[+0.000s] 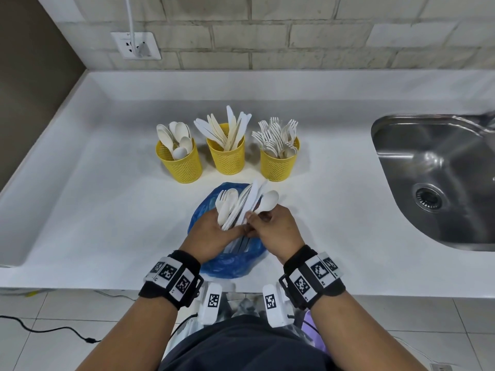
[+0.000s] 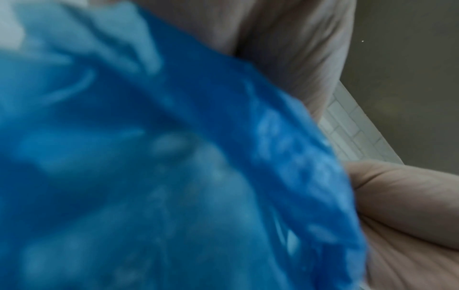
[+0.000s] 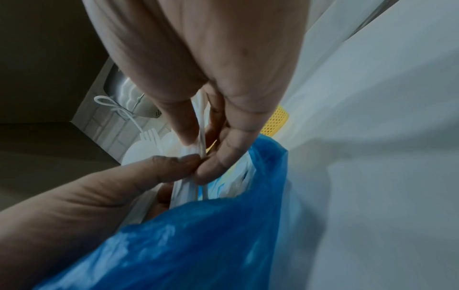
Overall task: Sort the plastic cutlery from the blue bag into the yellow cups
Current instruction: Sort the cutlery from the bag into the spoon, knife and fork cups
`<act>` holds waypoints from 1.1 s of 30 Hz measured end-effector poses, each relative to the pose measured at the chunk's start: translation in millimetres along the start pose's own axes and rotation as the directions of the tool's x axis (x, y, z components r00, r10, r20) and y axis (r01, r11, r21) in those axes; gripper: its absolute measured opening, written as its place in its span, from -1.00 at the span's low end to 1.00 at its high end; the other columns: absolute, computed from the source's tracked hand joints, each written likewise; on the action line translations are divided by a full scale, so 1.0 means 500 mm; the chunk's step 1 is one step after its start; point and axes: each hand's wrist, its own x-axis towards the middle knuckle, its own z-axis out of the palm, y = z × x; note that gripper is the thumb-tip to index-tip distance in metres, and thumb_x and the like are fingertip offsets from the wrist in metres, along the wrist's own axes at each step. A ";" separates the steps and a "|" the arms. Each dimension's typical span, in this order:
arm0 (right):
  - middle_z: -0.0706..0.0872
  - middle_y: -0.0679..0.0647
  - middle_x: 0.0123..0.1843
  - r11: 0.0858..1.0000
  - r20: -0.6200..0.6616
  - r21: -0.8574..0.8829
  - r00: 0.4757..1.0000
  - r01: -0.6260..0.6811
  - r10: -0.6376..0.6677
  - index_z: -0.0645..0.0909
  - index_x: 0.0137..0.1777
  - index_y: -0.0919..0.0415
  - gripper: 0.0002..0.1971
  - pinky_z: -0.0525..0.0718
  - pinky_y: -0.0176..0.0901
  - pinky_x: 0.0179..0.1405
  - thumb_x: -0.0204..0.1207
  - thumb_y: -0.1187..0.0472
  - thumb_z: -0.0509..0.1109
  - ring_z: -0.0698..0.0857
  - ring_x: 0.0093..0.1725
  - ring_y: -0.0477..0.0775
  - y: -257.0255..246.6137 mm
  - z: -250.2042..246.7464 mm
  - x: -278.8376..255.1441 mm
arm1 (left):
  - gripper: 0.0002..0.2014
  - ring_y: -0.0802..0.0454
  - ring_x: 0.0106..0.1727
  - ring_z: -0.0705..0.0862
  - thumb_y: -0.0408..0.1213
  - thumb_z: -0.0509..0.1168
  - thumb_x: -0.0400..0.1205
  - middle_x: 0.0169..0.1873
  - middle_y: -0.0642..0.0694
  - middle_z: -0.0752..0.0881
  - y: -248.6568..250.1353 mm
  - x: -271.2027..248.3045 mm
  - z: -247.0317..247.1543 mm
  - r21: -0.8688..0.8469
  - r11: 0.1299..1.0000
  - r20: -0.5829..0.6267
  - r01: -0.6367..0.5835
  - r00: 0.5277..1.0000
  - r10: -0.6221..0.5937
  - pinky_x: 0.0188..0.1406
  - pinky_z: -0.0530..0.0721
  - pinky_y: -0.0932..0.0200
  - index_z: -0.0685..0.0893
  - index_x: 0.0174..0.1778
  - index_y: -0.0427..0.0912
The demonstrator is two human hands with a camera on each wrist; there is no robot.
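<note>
Three yellow mesh cups stand in a row: the left cup (image 1: 180, 163) holds spoons, the middle cup (image 1: 226, 155) knives, the right cup (image 1: 278, 163) forks. The crumpled blue bag (image 1: 233, 263) lies on the counter in front of them. Over it my left hand (image 1: 227, 228) grips a mixed bunch of white cutlery (image 1: 235, 207), fanned toward the cups. My right hand (image 1: 254, 220) pinches the handle of a white spoon (image 1: 266, 200) at the right side of that bunch. The right wrist view shows thumb and fingers pinching a thin white handle (image 3: 202, 141). The blue bag (image 2: 174, 157) fills the blurred left wrist view.
A steel sink (image 1: 439, 178) is set into the white counter (image 1: 93, 196) at the right. A wall socket (image 1: 136, 45) with a plugged cable sits on the brick wall at back left. The counter's front edge runs just under my wrists.
</note>
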 end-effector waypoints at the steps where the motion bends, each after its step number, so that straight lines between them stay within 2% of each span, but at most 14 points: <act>1: 0.89 0.07 -0.17 1.000 -0.007 0.009 1.000 -0.014 0.014 0.80 0.01 0.12 -0.66 0.85 0.31 0.02 0.39 -0.11 0.48 0.89 -0.13 0.15 -0.001 0.000 0.002 | -0.75 0.36 0.03 0.79 -0.18 0.55 0.61 -0.03 0.26 0.86 -0.005 0.002 -0.002 0.011 1.000 -0.018 0.011 1.000 -0.011 -0.01 0.64 0.48 0.78 0.18 0.17; 4: 0.85 0.20 -0.21 0.996 -0.006 0.078 0.999 -0.052 0.052 0.72 0.10 0.30 -0.85 0.87 0.31 -0.03 0.63 0.22 0.47 0.88 -0.24 0.18 -0.012 -0.002 0.002 | -0.86 0.22 -0.08 0.81 -0.14 0.56 0.58 -0.16 0.14 0.87 -0.018 0.009 -0.008 0.054 0.995 -0.093 0.080 0.993 -0.075 -0.06 0.69 0.23 0.81 0.03 0.09; 6: 0.83 0.22 -0.22 0.995 0.004 0.088 0.999 -0.051 0.051 0.67 0.15 0.33 -0.87 0.87 0.29 -0.03 0.67 0.30 0.43 0.87 -0.28 0.17 -0.016 -0.001 0.002 | -0.89 0.26 -0.15 0.80 -0.18 0.56 0.57 -0.22 0.16 0.86 -0.018 0.010 -0.010 0.080 0.994 -0.090 0.079 0.993 -0.071 -0.15 0.64 0.30 0.80 -0.06 0.10; 8: 0.83 0.27 -0.20 0.998 0.005 0.042 0.999 -0.039 0.039 0.68 0.15 0.32 -0.87 0.87 0.30 -0.02 0.67 0.29 0.42 0.87 -0.26 0.20 -0.017 0.002 0.003 | -0.88 0.29 -0.16 0.79 -0.21 0.56 0.56 -0.22 0.18 0.86 -0.017 0.012 -0.011 0.092 0.994 -0.065 0.064 0.996 -0.058 -0.18 0.62 0.34 0.80 -0.08 0.11; 12: 0.85 0.21 -0.20 0.999 0.004 -0.041 1.000 -0.012 0.012 0.72 0.11 0.24 -0.88 0.86 0.28 -0.01 0.65 0.24 0.44 0.87 -0.24 0.19 -0.014 0.005 0.006 | -0.89 0.25 -0.15 0.80 -0.17 0.58 0.56 -0.20 0.16 0.87 -0.017 0.013 -0.013 0.083 0.993 -0.051 0.080 0.996 -0.076 -0.14 0.64 0.25 0.81 -0.06 0.09; 17: 0.84 0.21 -0.19 0.999 -0.038 0.033 0.999 -0.003 0.004 0.64 0.19 0.14 -0.81 0.86 0.32 -0.05 0.61 0.24 0.49 0.86 -0.27 0.19 -0.017 0.007 0.003 | -0.92 0.29 -0.17 0.79 -0.12 0.56 0.58 -0.22 0.21 0.86 -0.014 0.011 -0.017 0.082 0.994 -0.067 0.078 0.995 -0.072 -0.15 0.64 0.24 0.82 -0.06 0.11; 20: 0.85 0.16 -0.18 0.999 -0.057 0.047 0.998 0.018 -0.015 0.63 0.21 0.11 -0.82 0.86 0.31 -0.04 0.64 0.25 0.43 0.86 -0.28 0.17 -0.024 0.004 0.003 | -0.81 0.28 -0.04 0.80 -0.11 0.55 0.59 -0.08 0.19 0.87 -0.015 0.013 -0.019 0.061 0.996 -0.050 0.063 0.997 -0.060 -0.05 0.65 0.27 0.81 0.11 0.07; 23: 0.84 0.06 -0.16 0.997 -0.044 -0.018 0.996 0.075 -0.076 0.62 0.17 0.00 -0.85 0.85 0.28 0.01 0.65 0.21 0.37 0.85 -0.25 0.11 -0.028 0.001 0.005 | -0.66 0.29 0.12 0.77 -0.10 0.54 0.61 0.09 0.16 0.85 -0.013 0.013 -0.020 0.045 0.998 -0.026 0.045 0.999 -0.044 0.11 0.66 0.30 0.74 0.30 0.06; 26: 0.82 0.11 -0.11 0.992 0.018 -0.083 0.995 0.096 -0.095 0.59 0.25 0.07 -0.79 0.86 0.21 -0.02 0.65 0.18 0.36 0.84 -0.20 0.10 -0.039 -0.004 0.009 | -0.70 0.27 0.15 0.77 -0.12 0.49 0.66 0.10 0.14 0.85 -0.007 0.013 -0.019 0.059 0.998 0.001 0.000 1.000 0.000 0.21 0.69 0.26 0.73 0.32 0.09; 29: 0.78 0.25 -0.01 0.995 0.098 -0.073 0.993 0.071 -0.064 0.49 0.33 0.18 -0.72 0.87 0.02 -0.18 0.66 0.24 0.39 0.84 -0.23 0.13 -0.050 -0.009 0.014 | -0.68 0.28 0.18 0.76 -0.09 0.47 0.68 0.13 0.16 0.83 -0.001 0.013 -0.020 0.059 0.998 -0.014 -0.019 1.000 0.020 0.23 0.68 0.23 0.71 0.36 0.12; 31: 0.76 0.31 0.00 0.998 0.120 -0.044 0.992 0.047 -0.041 0.46 0.33 0.22 -0.72 0.85 -0.05 -0.25 0.67 0.29 0.37 0.82 -0.27 0.13 -0.058 -0.008 0.013 | -0.70 0.27 0.16 0.76 -0.10 0.47 0.68 0.10 0.16 0.83 0.002 0.013 -0.021 0.064 0.997 -0.025 -0.041 0.999 0.042 0.20 0.68 0.20 0.71 0.33 0.12; 33: 0.74 0.32 -0.03 0.999 0.134 -0.027 0.991 0.023 -0.019 0.46 0.32 0.26 -0.76 0.84 -0.03 -0.25 0.69 0.31 0.31 0.79 -0.26 0.16 -0.066 -0.003 0.011 | -0.76 0.27 0.10 0.76 -0.14 0.48 0.67 0.04 0.16 0.84 0.004 0.015 -0.022 0.072 0.995 -0.057 -0.063 0.996 0.067 0.13 0.68 0.21 0.71 0.25 0.11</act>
